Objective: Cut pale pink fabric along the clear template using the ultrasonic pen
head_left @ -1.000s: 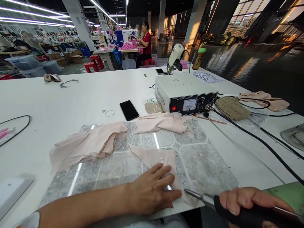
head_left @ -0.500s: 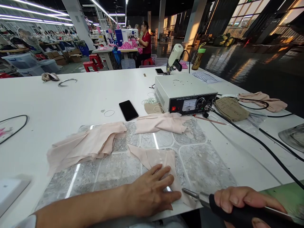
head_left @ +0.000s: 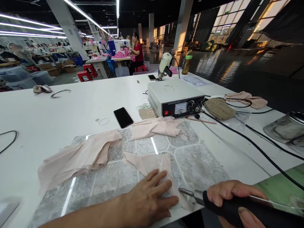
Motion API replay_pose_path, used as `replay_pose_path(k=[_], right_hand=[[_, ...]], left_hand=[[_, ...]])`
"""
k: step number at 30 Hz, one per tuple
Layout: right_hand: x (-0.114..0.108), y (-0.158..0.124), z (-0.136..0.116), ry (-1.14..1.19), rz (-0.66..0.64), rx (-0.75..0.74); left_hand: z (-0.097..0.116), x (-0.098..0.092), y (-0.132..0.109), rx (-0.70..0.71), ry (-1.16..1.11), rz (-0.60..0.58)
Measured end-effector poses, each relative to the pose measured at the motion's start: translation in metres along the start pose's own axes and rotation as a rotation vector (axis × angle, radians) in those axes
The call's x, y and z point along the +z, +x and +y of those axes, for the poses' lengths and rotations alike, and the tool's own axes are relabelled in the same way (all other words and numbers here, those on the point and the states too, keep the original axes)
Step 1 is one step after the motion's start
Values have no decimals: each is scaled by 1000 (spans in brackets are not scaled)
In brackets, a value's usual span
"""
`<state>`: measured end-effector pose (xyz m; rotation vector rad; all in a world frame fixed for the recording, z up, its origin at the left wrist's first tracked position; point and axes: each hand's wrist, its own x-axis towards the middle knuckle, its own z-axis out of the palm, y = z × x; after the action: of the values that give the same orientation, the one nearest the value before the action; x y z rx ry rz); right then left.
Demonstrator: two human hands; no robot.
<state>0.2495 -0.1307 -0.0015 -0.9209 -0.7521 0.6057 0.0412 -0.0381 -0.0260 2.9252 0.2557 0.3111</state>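
My left hand (head_left: pixel 149 198) lies flat, fingers spread, pressing a pale pink fabric piece (head_left: pixel 152 163) onto a grey patterned mat (head_left: pixel 201 167). My right hand (head_left: pixel 235 198) is closed around the black handle of a metal-tipped tool (head_left: pixel 190 192). The tool's tip touches the fabric's edge just right of my left fingertips. More pink fabric pieces lie at the mat's left (head_left: pixel 76 156) and top (head_left: pixel 156 126).
A white control box (head_left: pixel 175 98) with a dial stands behind the mat, black cables (head_left: pixel 249 141) running from it. A black phone (head_left: pixel 123 117), white rings (head_left: pixel 104 121), a tan pad (head_left: pixel 219 108) and a metal dish (head_left: pixel 285 128) lie around. A person sits at a far sewing table.
The view has shifted down and left. My left hand stays flat on the fabric; the tool tip has crept slightly left toward my fingers.
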Motion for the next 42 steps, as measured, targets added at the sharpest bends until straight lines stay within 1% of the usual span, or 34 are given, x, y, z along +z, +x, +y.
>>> replay_pose_path(k=[3,8,12,17,23,28,34,42], right_hand=[[3,5,2,42,-6,6],[4,11,13,88,23,-26],[5,13,15,98,28,-15],[9,15,15,122,10,-12],[8,16,18,132,7,0],[14,24,22,146,27,-57],[25,35,37,158,29,-112],[24,34,40,136,20,-107]], left_hand=[[0,0,-2,-3,-9,5],[-1,-2,-2,-11,-33,-60],[-1,-3,-2,-12,-50,-73],[-1,-2,-2,-15,-57,-60],[-2,-6,1,12,-77,-48],[-2,-8,3,16,-73,-15],[-5,-4,1,-18,-53,12],[-10,-7,2,-16,-81,-37]])
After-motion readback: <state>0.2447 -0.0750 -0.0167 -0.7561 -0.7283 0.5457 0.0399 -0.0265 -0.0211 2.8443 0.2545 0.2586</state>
